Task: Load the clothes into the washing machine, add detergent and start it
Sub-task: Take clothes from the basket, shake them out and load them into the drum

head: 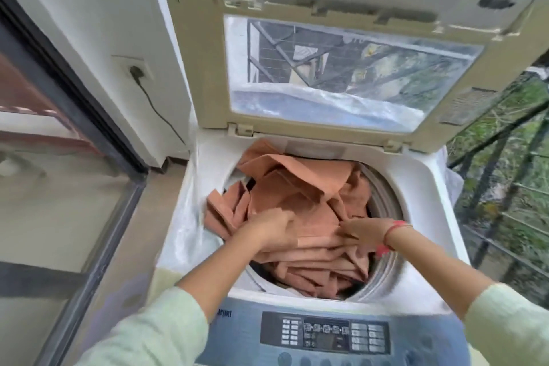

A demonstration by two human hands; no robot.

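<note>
Your left hand (273, 226) is down on the orange clothes (315, 187), near the left side of the drum (383, 202). Its fingers are curled into the cloth and grip a fold. Your right hand (365, 230) is on the clothes too, near the right side of the drum, and its fingers reach toward your left hand. The picture is too blurry there to tell if it pinches the cloth or just pushes on it. A red bracelet (396, 227) sits on your right wrist. Both arms have pale green sleeves (166, 324).

The clothes fill the drum in a big bunched heap. One corner hangs over the back edge of the drum and another over the left edge.

The drum is in the top of a white washing machine (427, 187). Behind the drum the lid (208, 68) stands open. In front of the drum is the blue control panel (325, 333) with its buttons. Thin clear plastic (190, 232) lies on the machine left of the drum.

Farther left of the drum, a black plug (136, 71) sits in a wall socket, and there is a glass door (59, 187). To the right of the drum is a metal railing (505, 217) with green plants past it.
</note>
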